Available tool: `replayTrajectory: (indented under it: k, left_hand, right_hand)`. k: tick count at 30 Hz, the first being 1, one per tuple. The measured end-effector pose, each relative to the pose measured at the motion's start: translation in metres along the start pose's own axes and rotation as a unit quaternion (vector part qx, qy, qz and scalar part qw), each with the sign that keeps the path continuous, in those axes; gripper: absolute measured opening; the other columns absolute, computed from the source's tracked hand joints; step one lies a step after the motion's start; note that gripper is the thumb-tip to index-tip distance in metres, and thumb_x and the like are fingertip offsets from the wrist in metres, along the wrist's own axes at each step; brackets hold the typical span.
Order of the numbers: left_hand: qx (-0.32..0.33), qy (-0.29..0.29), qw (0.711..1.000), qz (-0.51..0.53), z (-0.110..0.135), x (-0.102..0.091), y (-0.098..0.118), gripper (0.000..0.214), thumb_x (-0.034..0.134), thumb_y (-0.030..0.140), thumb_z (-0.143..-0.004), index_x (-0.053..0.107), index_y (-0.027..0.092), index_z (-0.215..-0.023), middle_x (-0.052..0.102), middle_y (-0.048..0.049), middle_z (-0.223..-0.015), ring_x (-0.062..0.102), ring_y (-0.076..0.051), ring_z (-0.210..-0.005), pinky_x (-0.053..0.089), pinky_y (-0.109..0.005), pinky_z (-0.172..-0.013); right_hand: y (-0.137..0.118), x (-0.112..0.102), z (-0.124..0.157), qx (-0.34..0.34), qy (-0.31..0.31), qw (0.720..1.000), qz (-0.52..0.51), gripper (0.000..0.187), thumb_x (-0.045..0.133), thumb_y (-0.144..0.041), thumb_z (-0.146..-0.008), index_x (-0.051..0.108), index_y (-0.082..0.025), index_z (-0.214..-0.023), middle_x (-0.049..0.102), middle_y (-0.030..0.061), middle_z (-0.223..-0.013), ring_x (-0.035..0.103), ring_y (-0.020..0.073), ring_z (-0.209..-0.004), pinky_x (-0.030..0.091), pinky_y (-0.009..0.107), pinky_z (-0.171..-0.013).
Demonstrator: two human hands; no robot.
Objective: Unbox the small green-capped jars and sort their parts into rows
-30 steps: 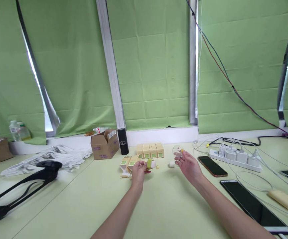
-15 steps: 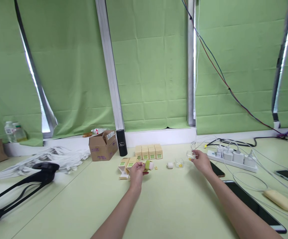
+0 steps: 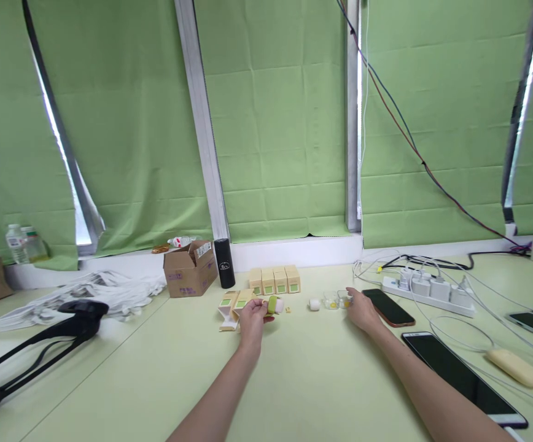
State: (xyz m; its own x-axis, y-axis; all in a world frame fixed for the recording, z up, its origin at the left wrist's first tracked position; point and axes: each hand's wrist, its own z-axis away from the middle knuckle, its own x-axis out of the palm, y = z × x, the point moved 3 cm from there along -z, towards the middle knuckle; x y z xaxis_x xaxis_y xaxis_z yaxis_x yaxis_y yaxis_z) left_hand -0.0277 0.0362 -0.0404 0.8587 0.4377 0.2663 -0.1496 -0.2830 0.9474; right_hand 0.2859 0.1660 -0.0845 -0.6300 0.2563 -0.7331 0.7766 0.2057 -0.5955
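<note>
My left hand [image 3: 250, 325] is closed around a small green item with a white rounded end [image 3: 273, 305], just above the table. On the right, my right hand [image 3: 361, 310] pinches a small clear plastic case [image 3: 344, 299] with a yellow spot. That case is down at the table, right beside a second clear plastic case [image 3: 330, 300]. A small white rounded piece [image 3: 314, 304] lies left of them, and a tiny yellow bit [image 3: 288, 310] sits near the left hand. Opened cream cartons [image 3: 226, 307] lie partly behind my left fingers.
A row of several small cream boxes [image 3: 274, 282] stands behind. At the back are a brown carton [image 3: 188, 273] and a black cylinder [image 3: 224, 264]. To the right lie phones [image 3: 455, 374], a power strip [image 3: 432, 296] and loose cables. White straps and a black frame [image 3: 40, 350] occupy the left.
My right hand has moved left and down, bringing the clear case next to the other one. The phone behind that hand shows more fully. The left hand stays nearly still with the green-and-white item.
</note>
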Motion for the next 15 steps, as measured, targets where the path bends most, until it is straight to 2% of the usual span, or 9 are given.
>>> replayTrajectory:
  k: [8, 12, 15]
  left_hand:
    - [0.001, 0.001, 1.0, 0.001, 0.001, 0.0, 0.001, 0.033, 0.082, 0.039, -0.059, 0.062, 0.017, -0.073, 0.066, -0.0002, -0.065, 0.067, -0.017, -0.062, 0.058, -0.029, -0.057]
    - [0.001, 0.0, 1.0, 0.003, 0.001, 0.0, 0.002, 0.033, 0.083, 0.037, -0.058, 0.062, 0.017, -0.073, 0.066, -0.0001, -0.066, 0.067, -0.017, -0.063, 0.059, -0.029, -0.058]
    - [0.002, 0.0, 1.0, 0.005, 0.002, 0.0, 0.003, 0.034, 0.083, 0.038, -0.058, 0.062, 0.017, -0.073, 0.066, -0.0003, -0.067, 0.067, -0.017, -0.064, 0.059, -0.029, -0.058]
  right_hand:
    - [-0.006, 0.001, 0.005, -0.035, 0.001, 0.998, 0.046, 0.073, 0.052, 0.0, -0.075, 0.049, -0.007, -0.148, 0.07, 0.0216, -0.127, 0.067, 0.0303, -0.117, 0.047, 0.035, -0.097]
    - [-0.016, -0.005, 0.013, -0.07, 0.02, 0.995, 0.075, 0.067, 0.053, -0.003, -0.08, 0.05, -0.013, -0.147, 0.058, 0.0197, -0.142, 0.055, 0.0318, -0.13, 0.039, 0.037, -0.107]
    - [-0.028, -0.01, 0.021, -0.1, 0.031, 0.984, 0.142, 0.059, 0.056, -0.009, -0.085, 0.055, -0.02, -0.143, 0.057, 0.0191, -0.14, 0.055, 0.0339, -0.126, 0.039, 0.04, -0.102]
